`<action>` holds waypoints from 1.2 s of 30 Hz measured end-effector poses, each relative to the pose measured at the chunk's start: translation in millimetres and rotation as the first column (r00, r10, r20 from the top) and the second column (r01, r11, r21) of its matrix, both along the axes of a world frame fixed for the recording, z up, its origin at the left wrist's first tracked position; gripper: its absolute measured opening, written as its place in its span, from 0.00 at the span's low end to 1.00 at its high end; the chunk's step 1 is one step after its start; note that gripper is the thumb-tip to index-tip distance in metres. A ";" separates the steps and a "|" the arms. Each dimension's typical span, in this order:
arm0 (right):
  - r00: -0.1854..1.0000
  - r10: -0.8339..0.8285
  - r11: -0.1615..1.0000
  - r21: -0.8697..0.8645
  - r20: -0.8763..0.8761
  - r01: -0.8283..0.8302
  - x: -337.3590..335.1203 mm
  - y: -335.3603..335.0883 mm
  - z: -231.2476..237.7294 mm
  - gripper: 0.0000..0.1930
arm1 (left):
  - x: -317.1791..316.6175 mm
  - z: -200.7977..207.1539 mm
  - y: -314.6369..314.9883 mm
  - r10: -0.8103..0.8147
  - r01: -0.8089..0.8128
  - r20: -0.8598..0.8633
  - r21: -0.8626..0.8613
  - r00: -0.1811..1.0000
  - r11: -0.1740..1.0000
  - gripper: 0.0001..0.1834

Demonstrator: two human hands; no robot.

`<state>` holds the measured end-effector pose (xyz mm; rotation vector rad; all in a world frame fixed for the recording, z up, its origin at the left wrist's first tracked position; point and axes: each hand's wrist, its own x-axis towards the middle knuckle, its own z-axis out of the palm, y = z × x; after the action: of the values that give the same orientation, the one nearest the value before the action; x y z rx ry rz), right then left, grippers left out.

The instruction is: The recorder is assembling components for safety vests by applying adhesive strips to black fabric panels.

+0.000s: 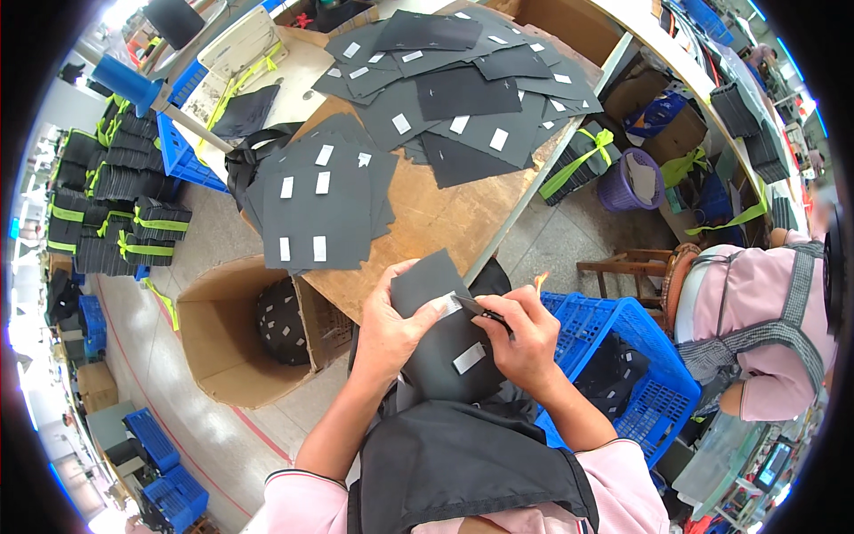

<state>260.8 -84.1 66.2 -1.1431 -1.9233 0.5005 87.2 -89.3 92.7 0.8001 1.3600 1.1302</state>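
Observation:
My left hand (394,322) grips a black rectangular fabric panel (436,354) by its left side, tilted above my lap at the table's near edge. Its thumb presses beside the upper of two white patches on the panel. The lower white patch (469,358) is uncovered. Closed in my right hand (525,343) is a small dark pointed tool (473,306), like thread snips; its tip meets the upper patch. The fingers hide most of its handle. A stack of similar panels with white patches (302,209) lies on the table just beyond my left hand.
More black panels (471,93) spread over the far part of the wooden table (445,214). A cardboard box (222,356) stands at left, a blue crate (640,347) at right. Beyond are a purple basket (630,182), a wooden stool (623,265) and a person in pink (765,307).

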 end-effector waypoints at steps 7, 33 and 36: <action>0.993 0.009 0.989 -0.148 -0.114 -0.025 -1.5 1.4 4.5 0.15 | -5.1 -5.9 -1.8 -0.032 0.032 -0.012 -0.009 0.999 0.999 0.20; 0.994 -0.081 0.992 -0.092 0.075 0.088 -7.6 17.5 22.0 0.20 | -21.8 -2.5 -4.3 0.130 -0.115 0.165 -0.097 0.978 0.989 0.13; 0.997 -0.080 0.986 0.145 0.000 0.079 -1.1 2.4 15.2 0.19 | -19.5 -11.6 -7.4 0.228 -0.223 0.114 -0.057 0.967 0.973 0.11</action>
<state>259.7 -81.7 81.4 -1.1231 -1.8783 0.3086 67.7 -96.7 81.1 0.5453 1.3943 1.2993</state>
